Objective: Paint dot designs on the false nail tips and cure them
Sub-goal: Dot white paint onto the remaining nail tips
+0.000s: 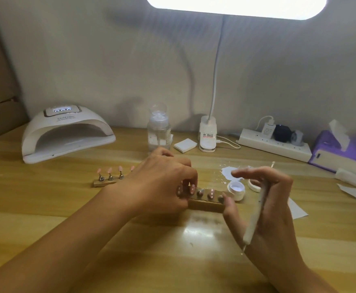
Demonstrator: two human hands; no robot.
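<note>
Tips (211, 194) on holder (206, 205), centre surface; lamp (67, 132) at 10 o'clock. Left hand (162, 180) pinches holder's end; right hand (278, 208) grips dotting tool (254, 216), thumb on holder. Risk: left fingers crowding tips may smear uncured dots.

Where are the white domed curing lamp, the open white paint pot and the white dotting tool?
white domed curing lamp (71, 120): head view, top shell
open white paint pot (237, 195): head view, front wall
white dotting tool (254, 216): head view, mid-shaft
</note>
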